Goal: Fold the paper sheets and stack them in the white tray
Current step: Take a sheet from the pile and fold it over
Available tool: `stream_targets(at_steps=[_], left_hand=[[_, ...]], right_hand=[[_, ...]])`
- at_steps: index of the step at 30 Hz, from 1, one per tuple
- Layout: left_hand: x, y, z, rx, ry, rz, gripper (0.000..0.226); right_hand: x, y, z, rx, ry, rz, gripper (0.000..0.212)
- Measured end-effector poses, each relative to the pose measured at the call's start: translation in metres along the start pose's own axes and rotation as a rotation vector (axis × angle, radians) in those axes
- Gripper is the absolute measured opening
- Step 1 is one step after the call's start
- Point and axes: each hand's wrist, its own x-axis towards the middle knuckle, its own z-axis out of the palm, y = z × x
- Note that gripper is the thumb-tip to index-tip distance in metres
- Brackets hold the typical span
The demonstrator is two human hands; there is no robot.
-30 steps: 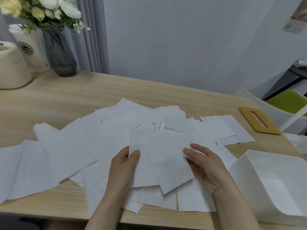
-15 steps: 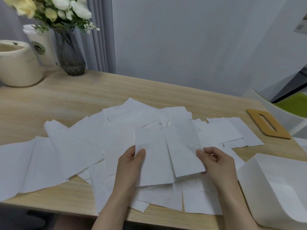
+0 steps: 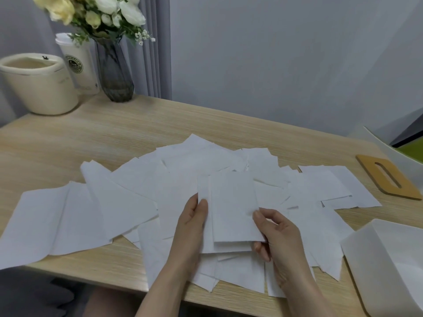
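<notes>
Head view: left hand (image 3: pixel 191 221) pinched left edge of half-folded paper sheet (image 3: pixel 231 207), thumb on top. Right hand (image 3: pixel 278 235) gripped its right edge, fingers curled beneath. Sheet held just above loose paper sheets (image 3: pixel 119 202) spread over counter (image 3: pixel 160 124). White tray (image 3: pixel 357 252) sat near right, at counter edge; contents unclear. Risk, judged: flaps visibly offset, so crease pressed now likely skewed; thin paper could slip from pinch, or hands could drag neighbouring sheets off front edge.
</notes>
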Motion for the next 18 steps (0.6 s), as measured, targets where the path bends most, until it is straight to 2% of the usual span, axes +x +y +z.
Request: stream_targets(at_steps=[4,10,15,18], left_hand=[[-0.003,0.006,0.004,-0.102,0.042,-0.049,0.012],[-0.002,0.005,0.003,-0.138,0.075,-0.061,0.033],[0.001,0.001,0.001,-0.159,0.092,-0.075,0.021],[0.0,0.002,0.001,-0.136,0.092,-0.086,0.037]], right_hand=[[-0.003,0.006,0.012,-0.053,-0.017,-0.044,0.011],[-0.003,0.01,0.014,-0.1,-0.036,-0.091,0.009],[-0.004,0.011,0.015,-0.073,-0.047,-0.112,0.007],[-0.004,0.013,0.015,-0.088,-0.051,-0.122,0.008]])
